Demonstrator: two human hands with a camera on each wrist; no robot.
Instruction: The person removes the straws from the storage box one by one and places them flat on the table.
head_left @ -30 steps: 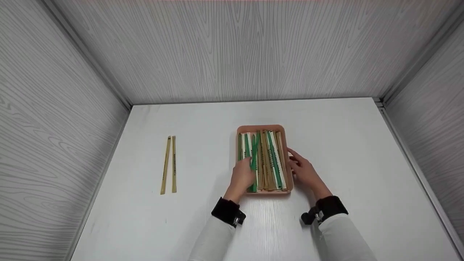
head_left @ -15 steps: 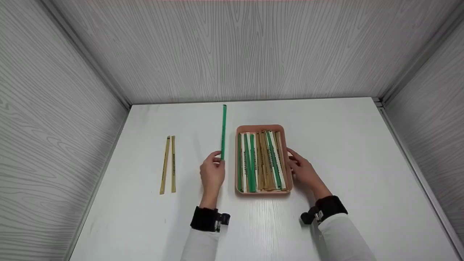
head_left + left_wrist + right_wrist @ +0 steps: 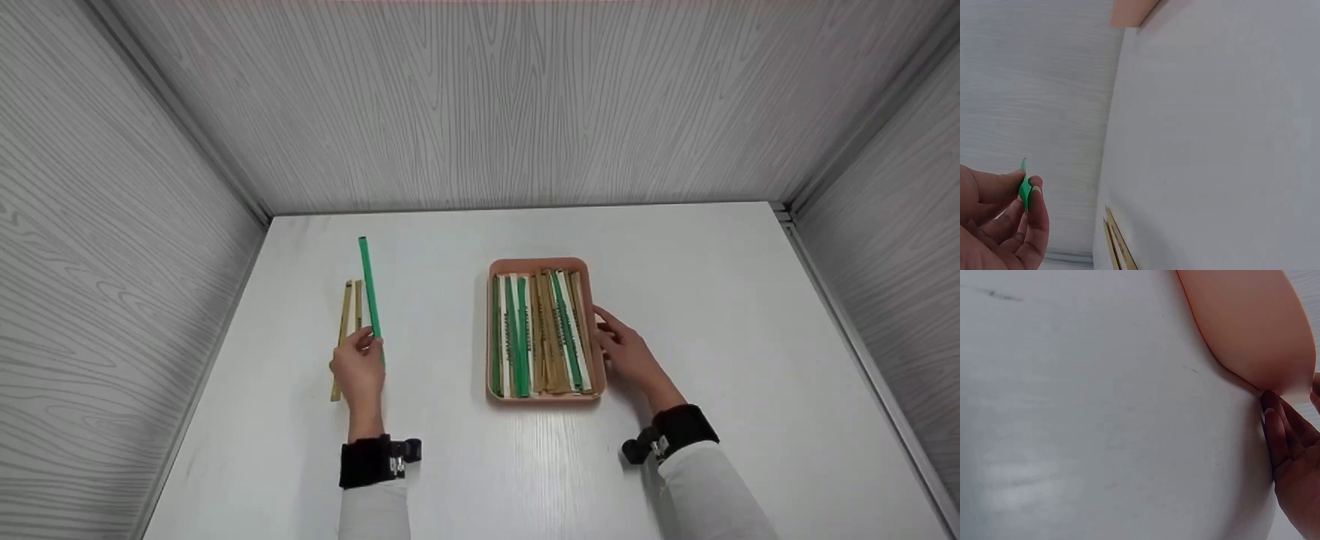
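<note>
My left hand (image 3: 360,371) pinches a slim green wrapped stick (image 3: 370,281) near its lower end, thumb against fingers; in the left wrist view the green wrapper (image 3: 1025,194) shows between the fingertips. The hand is above two tan wrapped sticks (image 3: 345,315) at the left of the table and partly hides them. My right hand (image 3: 634,360) rests against the right side of a pink tray (image 3: 536,265). In the right wrist view, its fingertips (image 3: 1275,424) touch the tray's outer wall (image 3: 1258,332) low down. Green, white and tan wrapped sticks (image 3: 551,337) lie lengthwise in the tray.
The white table (image 3: 675,247) meets grey wood-patterned walls (image 3: 480,105) at the back and both sides. A stretch of tabletop separates the tray from the tan sticks. Each wrist wears a black strap (image 3: 367,461) with a small camera.
My left hand has lifted the green stick out of the tray and carried it left, over to the two tan sticks. The right hand has stayed at the tray's side.
</note>
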